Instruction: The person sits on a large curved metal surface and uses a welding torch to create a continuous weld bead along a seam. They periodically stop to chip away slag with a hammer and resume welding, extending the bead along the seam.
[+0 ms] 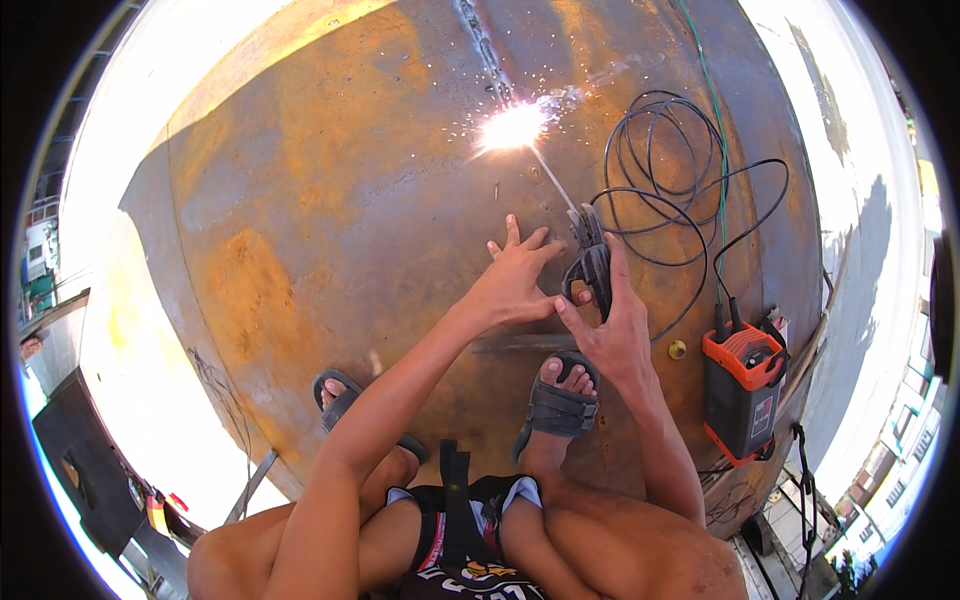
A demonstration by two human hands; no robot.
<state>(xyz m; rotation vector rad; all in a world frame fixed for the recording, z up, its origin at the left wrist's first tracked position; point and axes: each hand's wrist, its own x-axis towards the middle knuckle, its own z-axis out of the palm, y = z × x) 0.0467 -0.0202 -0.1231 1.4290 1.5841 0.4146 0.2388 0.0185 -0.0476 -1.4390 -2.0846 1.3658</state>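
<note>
My right hand grips a black electrode holder. From its jaws a thin welding rod slants away to the far left. At the rod's tip burns a bright welding arc, throwing sparks and a little smoke; the glare hides the metal under it. A weld seam runs from the arc toward the far edge of the rusty steel plate. My left hand has its fingers spread just left of the holder, its thumb at or very near my right thumb.
Black cable lies in loops at the right, beside a green line. An orange and black welding machine stands there. My sandalled feet rest on the plate near a flat metal bar and a small yellow object.
</note>
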